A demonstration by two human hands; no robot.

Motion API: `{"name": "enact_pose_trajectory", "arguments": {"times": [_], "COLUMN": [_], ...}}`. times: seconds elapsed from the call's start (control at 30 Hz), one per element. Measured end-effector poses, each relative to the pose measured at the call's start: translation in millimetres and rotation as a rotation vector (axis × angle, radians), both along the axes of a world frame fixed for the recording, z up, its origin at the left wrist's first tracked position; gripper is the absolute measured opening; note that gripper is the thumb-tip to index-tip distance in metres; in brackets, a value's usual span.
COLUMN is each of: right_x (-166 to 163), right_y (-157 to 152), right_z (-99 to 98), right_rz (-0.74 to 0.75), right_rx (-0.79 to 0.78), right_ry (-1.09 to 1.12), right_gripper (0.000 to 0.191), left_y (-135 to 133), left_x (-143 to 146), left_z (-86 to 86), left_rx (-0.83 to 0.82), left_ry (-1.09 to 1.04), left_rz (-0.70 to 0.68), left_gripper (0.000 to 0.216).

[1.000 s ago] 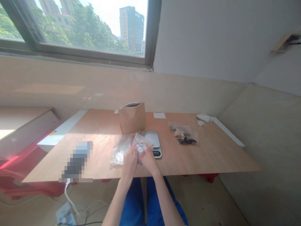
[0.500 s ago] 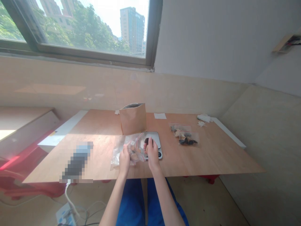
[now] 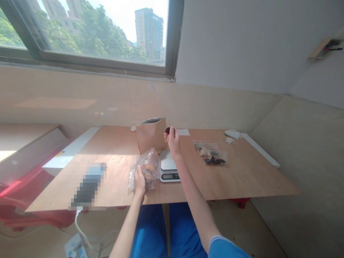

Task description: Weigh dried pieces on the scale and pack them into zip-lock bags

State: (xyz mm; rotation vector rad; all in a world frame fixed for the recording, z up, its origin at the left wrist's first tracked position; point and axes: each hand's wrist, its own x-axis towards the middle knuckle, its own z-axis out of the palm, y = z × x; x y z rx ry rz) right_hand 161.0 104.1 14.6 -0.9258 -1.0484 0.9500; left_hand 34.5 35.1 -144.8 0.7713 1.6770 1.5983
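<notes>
My left hand [image 3: 139, 181] is closed on a clear zip bag [image 3: 154, 164] that holds several tan-brown pieces. More clear plastic [image 3: 132, 175] lies under and beside it. My right hand [image 3: 174, 141] is raised at the right edge of the brown paper bag [image 3: 151, 137], gripping a dark brown piece [image 3: 169, 130] that looks like a dried mushroom. The paper bag stands upright with its top open. Below my right forearm sits a kitchen scale [image 3: 168, 161] with a bare silver plate; the forearm covers its right side, and the display digits are too small to read.
Clear bags of dark and pale pieces [image 3: 215, 157] lie right of the scale. A white paper [image 3: 184, 132] and crumpled white scraps [image 3: 232, 134] are at the back. A blurred-out dark object [image 3: 87, 186] with a white cable [image 3: 80, 225] rests at the left front.
My right hand has risen from over the scale toward the paper bag with the dark piece. My left hand, with the zip bag, has shifted slightly left, off the scale.
</notes>
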Motion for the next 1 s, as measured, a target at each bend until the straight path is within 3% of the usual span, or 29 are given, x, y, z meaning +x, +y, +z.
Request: {"name": "enact_pose_trajectory", "arguments": {"times": [0.17,0.3,0.43,0.6,0.87,1.0], "right_x": [-21.4,-36.9,-44.0,-45.1,-38.8,-33.2], "right_y": [48.4,81.9,103.7,107.6,98.3,93.8], "right_z": [38.9,49.6,41.3,20.6,13.2,12.2], "right_rz": [-0.079,-0.172,-0.212,-0.152,-0.117,-0.005], "right_rx": [0.243,0.402,0.454,0.424,0.436,0.435], "right_ry": [-0.246,-0.488,-0.801,-1.079,-1.21,-1.196], "right_gripper": [0.035,0.034,0.037,0.032,0.026,0.024], "left_y": [-3.9,-3.2,-2.4,-1.9,-2.6,-2.5], "left_x": [-0.8,-0.5,0.5,0.3,-0.6,-0.7], "left_z": [-1.3,-2.4,-3.1,-2.3,-2.5,-3.0], "left_rx": [0.003,0.001,0.005,0.009,-0.015,-0.013], "left_ry": [0.02,0.032,0.04,0.058,0.087,0.092], "left_rz": [-0.045,-0.03,-0.045,-0.054,-0.055,-0.05], "left_gripper": [0.046,0.047,0.048,0.047,0.045,0.045]}}
